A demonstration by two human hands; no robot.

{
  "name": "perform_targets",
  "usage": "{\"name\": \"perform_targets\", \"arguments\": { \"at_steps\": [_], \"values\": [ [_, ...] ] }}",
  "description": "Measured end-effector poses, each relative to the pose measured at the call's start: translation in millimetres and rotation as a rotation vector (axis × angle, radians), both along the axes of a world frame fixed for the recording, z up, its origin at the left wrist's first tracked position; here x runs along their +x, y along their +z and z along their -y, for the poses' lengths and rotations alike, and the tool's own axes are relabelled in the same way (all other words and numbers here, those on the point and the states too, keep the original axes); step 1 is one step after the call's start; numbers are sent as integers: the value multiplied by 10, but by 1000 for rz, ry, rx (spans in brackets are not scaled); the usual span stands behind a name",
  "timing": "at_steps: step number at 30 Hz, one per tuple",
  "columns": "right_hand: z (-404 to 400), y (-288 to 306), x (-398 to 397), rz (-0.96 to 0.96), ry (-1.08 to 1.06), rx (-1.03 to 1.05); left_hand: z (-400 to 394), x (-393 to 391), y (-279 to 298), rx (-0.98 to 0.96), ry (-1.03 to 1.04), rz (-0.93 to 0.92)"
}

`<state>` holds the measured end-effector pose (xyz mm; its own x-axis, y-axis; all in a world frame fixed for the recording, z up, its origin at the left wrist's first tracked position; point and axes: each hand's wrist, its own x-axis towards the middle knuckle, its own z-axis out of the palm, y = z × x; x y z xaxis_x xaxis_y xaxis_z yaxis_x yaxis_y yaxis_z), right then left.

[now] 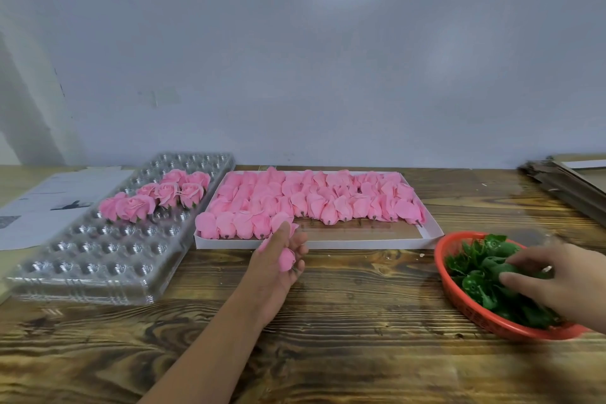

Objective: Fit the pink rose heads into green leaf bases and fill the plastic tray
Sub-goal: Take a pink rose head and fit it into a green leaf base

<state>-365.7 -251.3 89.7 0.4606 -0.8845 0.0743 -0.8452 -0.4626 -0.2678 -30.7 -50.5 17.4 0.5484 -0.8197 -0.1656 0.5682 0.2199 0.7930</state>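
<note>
I see one pink rose head (286,259) curled in my left hand (278,259). More loose rose heads (311,200) pack the white box. Seven finished roses (157,195) sit in the clear plastic tray (98,259). Green leaf bases (475,275) heap in the red basket.
</note>
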Motion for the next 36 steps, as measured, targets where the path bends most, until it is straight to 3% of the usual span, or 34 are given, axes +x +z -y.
{"name": "perform_targets", "arguments": {
  "at_steps": [11,17,24,32,36],
  "values": [
    [-200,-38,210,-273,10,-108,0,0,-3,0,-5,1],
    [-271,11,246,-309,25,-113,3,6,-18,-1,-11,15],
    [-127,-12,102,-170,0,-205,12,13,-18,22,-1,20],
    [38,-63,-57,-103,115,-93,20,25,-33,15,1,5],
    [109,-101,-125,-28,120,-146,20,28,-35,9,-3,-7]
  ]
}}
